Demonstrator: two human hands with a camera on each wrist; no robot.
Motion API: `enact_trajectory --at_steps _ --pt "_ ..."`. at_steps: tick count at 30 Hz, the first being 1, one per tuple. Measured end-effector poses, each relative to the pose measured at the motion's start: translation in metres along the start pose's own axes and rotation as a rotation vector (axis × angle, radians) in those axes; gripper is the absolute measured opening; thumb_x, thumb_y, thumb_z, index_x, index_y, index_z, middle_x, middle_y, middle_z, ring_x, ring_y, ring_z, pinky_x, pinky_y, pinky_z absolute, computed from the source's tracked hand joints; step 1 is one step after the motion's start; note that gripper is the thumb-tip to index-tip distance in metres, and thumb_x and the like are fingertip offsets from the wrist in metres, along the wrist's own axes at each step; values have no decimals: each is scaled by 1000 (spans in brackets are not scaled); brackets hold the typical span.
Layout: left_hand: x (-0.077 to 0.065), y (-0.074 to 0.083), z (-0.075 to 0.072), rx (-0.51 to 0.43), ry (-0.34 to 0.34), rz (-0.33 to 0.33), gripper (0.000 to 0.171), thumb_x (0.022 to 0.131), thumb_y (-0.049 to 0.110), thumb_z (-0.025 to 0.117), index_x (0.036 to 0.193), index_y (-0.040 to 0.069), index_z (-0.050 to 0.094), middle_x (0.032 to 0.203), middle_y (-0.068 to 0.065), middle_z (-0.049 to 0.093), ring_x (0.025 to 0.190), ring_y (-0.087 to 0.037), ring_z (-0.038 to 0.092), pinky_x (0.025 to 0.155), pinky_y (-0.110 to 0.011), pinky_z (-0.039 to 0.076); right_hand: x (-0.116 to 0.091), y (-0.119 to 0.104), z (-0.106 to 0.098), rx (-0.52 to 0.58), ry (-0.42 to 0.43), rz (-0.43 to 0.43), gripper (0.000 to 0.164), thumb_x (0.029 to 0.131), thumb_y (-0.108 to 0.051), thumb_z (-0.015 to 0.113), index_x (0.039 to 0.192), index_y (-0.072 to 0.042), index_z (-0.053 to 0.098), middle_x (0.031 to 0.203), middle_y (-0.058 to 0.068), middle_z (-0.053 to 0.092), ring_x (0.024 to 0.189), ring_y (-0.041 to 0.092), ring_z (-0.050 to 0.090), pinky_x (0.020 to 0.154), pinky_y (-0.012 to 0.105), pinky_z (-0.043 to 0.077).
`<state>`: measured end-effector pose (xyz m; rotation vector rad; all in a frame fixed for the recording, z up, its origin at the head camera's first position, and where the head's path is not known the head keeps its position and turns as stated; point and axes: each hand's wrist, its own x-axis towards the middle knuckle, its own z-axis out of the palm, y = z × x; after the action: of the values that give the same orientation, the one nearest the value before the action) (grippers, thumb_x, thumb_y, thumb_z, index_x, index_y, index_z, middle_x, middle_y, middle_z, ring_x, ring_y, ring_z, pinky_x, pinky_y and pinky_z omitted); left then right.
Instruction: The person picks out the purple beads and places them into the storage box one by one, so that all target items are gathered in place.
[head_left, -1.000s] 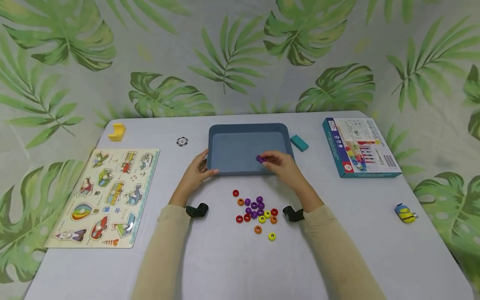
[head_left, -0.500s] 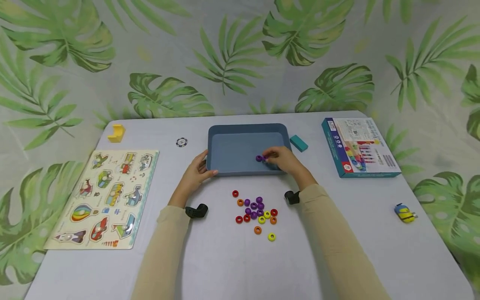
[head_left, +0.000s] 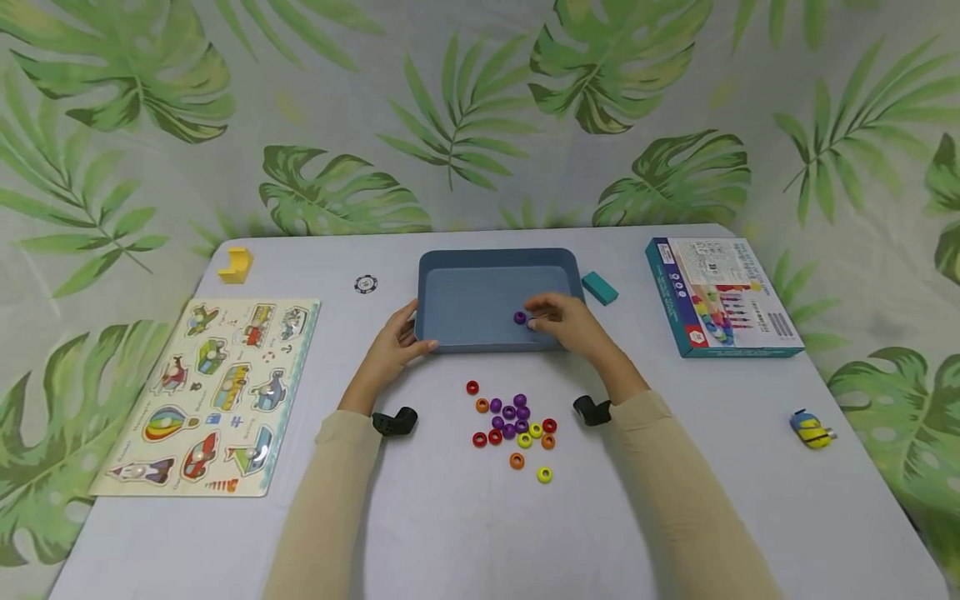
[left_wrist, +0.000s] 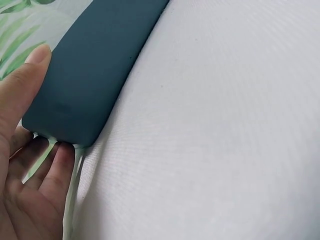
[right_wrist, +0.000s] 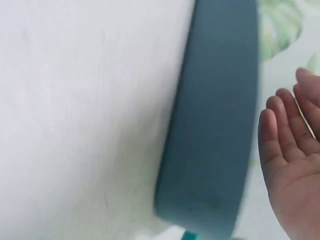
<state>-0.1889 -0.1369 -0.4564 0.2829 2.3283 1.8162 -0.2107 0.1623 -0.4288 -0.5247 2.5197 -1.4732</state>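
Note:
A blue-grey tray (head_left: 480, 308) lies on the white-covered table. My left hand (head_left: 387, 350) holds its near left corner; in the left wrist view the thumb (left_wrist: 37, 60) is at the wall's upper edge and the fingertips touch the end. Over the tray's near right part is my right hand (head_left: 566, 322), fingers relaxed, thumb apart from them in the right wrist view. One purple bead (head_left: 520, 317) sits in the tray, and another purple bead (head_left: 532, 324) is right by the right fingertips, partly hidden. Several purple beads (head_left: 509, 412) lie in front of the tray.
Red beads (head_left: 472, 387), orange beads (head_left: 517, 461) and yellow beads (head_left: 544, 475) are scattered nearby. A picture puzzle board (head_left: 210, 400) lies left. A teal block (head_left: 600, 287), a boxed set (head_left: 723, 296) and a small blue-yellow toy (head_left: 812, 429) are right. A poker chip (head_left: 366, 284) and yellow piece (head_left: 236, 265) lie back left.
The right hand, which was pinching purple beads over the tray, has let them go there; its fingers have loosened. The left hand has stayed on the tray's corner.

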Motion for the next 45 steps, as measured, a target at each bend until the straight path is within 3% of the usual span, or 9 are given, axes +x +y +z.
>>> enact_trajectory --at_steps 5,16,25,32,39,41,45 --pt "5 -12 -1 25 1 3 83 67 26 66 133 18 17 135 -2 13 118 -24 26 91 -30 32 -25 -9 14 121 -75 -103 32 78 -12 57 107 0 51 105 17 50 93 26 48 78 28 43" --pt "9 -23 0 38 23 2 83 66 30 66 133 22 19 134 3 16 116 -19 28 89 -24 34 -58 14 46 63 -224 8 23 77 -10 58 100 -8 57 96 3 56 83 14 51 75 26 44" --pt "10 -23 -1 27 27 2 83 65 31 66 133 21 19 134 4 17 116 -17 29 89 -25 34 -64 19 48 -4 -232 -15 20 78 -7 56 96 -14 61 89 -5 58 78 11 52 68 24 46" --pt "10 -23 -1 17 25 10 83 66 29 66 133 20 19 133 4 17 116 -18 29 89 -24 34 -59 7 39 16 -123 -23 20 78 -18 57 97 -12 60 92 -4 56 79 11 50 70 23 45" --pt "9 -22 0 13 22 18 83 66 28 66 133 19 18 134 2 17 116 -20 29 89 -25 34 -35 -28 11 182 48 -79 24 79 -3 54 101 6 53 97 18 54 87 27 52 72 25 46" --pt "9 -22 0 17 20 15 83 66 28 66 133 20 18 134 3 16 116 -20 29 89 -24 34 -25 -28 5 183 93 -64 25 79 -3 53 102 7 52 98 20 53 87 27 52 72 23 45" --pt "5 -12 0 9 13 6 80 69 23 66 133 18 18 134 0 15 117 -23 27 90 -27 33 -2 -7 2 64 165 19 23 80 -8 54 102 0 55 97 15 55 87 22 52 74 29 43"
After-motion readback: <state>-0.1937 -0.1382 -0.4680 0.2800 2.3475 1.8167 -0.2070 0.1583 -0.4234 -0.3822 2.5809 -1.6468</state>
